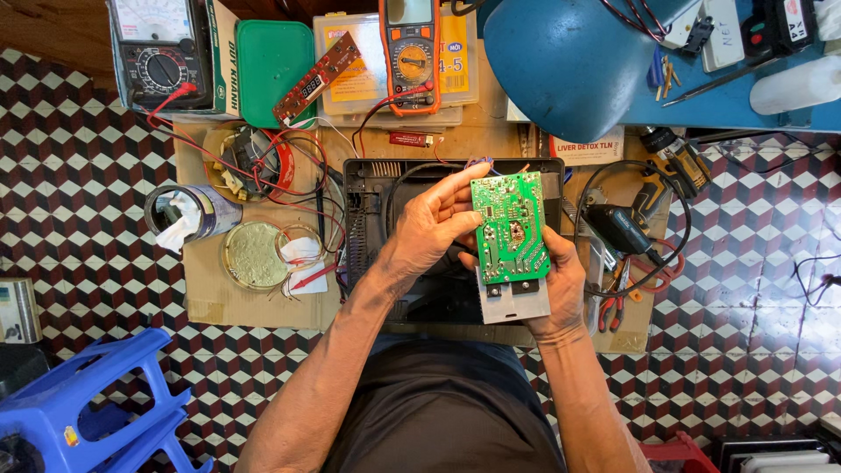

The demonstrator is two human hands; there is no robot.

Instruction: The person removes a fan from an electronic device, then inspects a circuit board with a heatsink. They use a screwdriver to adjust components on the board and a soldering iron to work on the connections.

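The green circuit board is held up above the open black appliance housing, clear of it, with its metal heat-sink plate at the near edge. The left hand grasps the board's left edge, thumb and fingers closed on it; the right hand cups the board from beneath and from the right, fingers wrapped behind. Judged from this position, removal of the board from the housing is complete; thin wires at the board's far edge appear to run back toward the housing, so full disconnection cannot be confirmed, and no meter probe touches the board. Count: one green board; one housing; two meters beyond the housing, an orange digital multimeter and an analogue meter; one brown display strip board between them; one cordless drill right of the housing; one tin can to its left.
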